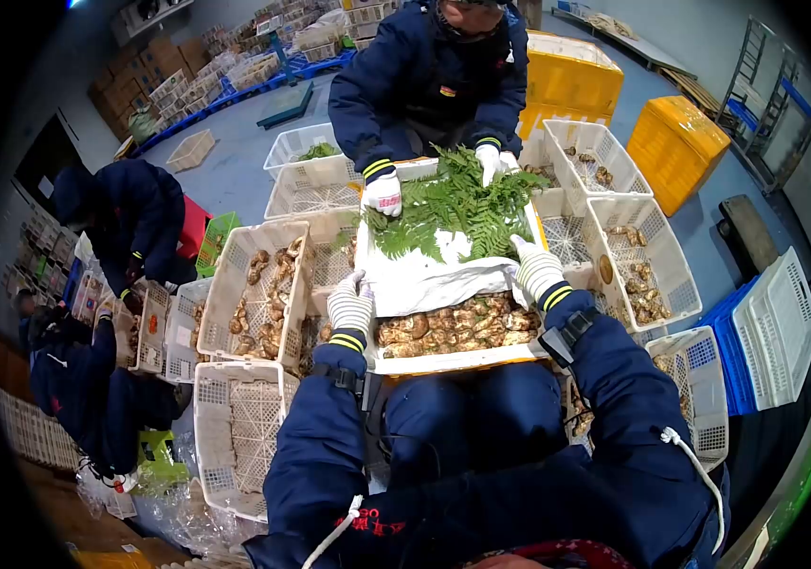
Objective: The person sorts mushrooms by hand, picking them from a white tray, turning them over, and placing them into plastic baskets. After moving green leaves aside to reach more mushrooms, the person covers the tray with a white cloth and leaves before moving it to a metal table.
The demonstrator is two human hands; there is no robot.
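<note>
A white foam box (481, 358) sits before my knees, with a row of brown and white mushrooms (457, 325) showing at its near end. A white sheet (443, 292) covers the middle, and green fern fronds (462, 204) lie over the far part. My left hand (350, 305), in a striped glove, is closed on the sheet's edge at the left rim. At the right rim, my right hand (538, 268), gloved alike, is closed on the sheet's other side. Across from me, a co-worker's two gloved hands (383, 193) touch the ferns.
White plastic crates with mushrooms flank the box, including a left crate (258, 294) and a right crate (642, 261). Yellow boxes (675, 152) stand behind at right. Stacked white and blue crates (765, 332) are at far right. Two other people (130, 218) work at left.
</note>
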